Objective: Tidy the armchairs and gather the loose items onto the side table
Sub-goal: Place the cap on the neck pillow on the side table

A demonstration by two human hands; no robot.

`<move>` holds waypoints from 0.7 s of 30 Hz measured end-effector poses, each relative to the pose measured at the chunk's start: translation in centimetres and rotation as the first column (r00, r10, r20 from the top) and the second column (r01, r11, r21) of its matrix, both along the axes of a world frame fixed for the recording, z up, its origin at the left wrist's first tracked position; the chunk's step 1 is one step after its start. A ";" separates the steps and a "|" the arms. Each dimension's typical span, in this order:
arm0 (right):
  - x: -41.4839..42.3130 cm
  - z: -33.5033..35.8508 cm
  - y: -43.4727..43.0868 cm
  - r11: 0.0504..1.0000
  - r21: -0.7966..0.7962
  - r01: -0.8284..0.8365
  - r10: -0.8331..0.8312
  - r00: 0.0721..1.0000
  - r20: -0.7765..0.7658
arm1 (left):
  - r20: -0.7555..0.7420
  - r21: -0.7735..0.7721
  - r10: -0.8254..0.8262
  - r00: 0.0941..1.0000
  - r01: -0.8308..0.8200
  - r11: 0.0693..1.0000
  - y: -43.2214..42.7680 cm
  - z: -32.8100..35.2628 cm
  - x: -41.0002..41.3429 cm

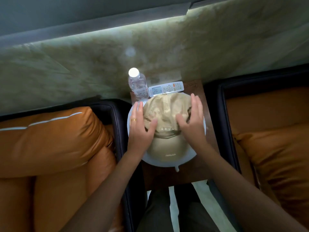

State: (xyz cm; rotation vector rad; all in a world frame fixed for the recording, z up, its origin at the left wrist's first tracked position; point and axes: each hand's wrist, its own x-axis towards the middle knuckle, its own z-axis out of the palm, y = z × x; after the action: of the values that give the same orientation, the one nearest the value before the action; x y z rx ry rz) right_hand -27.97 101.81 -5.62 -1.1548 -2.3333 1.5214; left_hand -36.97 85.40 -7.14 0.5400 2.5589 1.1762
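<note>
Cap (167, 114) lies on a white round tray (160, 164) on the side table (184, 176), bottle (138, 86) and remote (166, 89) just behind it. I see my left hand (140, 126) and right hand (192, 121) resting on its crown, fingers straight, gripping nothing.

Both hands (142, 128) (192, 121) flat on cap (167, 111), side table (207, 131).

Person seen from above: left grip (142, 126) bearing a gold ring (133, 119) on one finger; bare forearms; dark grey trousers (157, 213) below the ring.
</note>
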 end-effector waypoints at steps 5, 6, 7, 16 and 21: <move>1.8 -0.9 -1.6 0.998 0.029 -0.053 0.051 0.996 0.067 | 0.191 -0.080 0.040 0.981 -0.025 0.996 -1.8 -0.8 3.0; 1.8 -0.8 -1.7 0.997 0.033 -0.069 0.067 0.996 0.055 | 0.159 -0.067 0.005 0.987 0.006 0.998 -2.0 -0.6 3.1; 1.9 -0.8 -1.9 0.993 0.044 -0.112 0.109 0.993 0.054 | 0.114 -0.067 -0.051 0.992 0.059 0.996 -1.9 -0.4 3.3; 2.8 0.6 -2.0 0.978 -0.079 -0.192 0.199 0.976 0.090 | 0.184 -0.085 -0.142 0.973 0.160 0.983 -2.3 1.7 4.7; 7.6 2.7 -2.1 0.977 -0.123 -0.175 0.189 0.975 0.115 | 0.324 -0.049 -0.203 0.924 0.230 0.972 -4.9 2.5 8.4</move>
State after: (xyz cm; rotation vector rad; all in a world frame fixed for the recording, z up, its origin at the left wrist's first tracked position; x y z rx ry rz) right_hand -20.39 99.67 -2.89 -1.1184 -2.5283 1.7066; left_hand -28.61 80.52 -4.61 0.5479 2.2016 0.9817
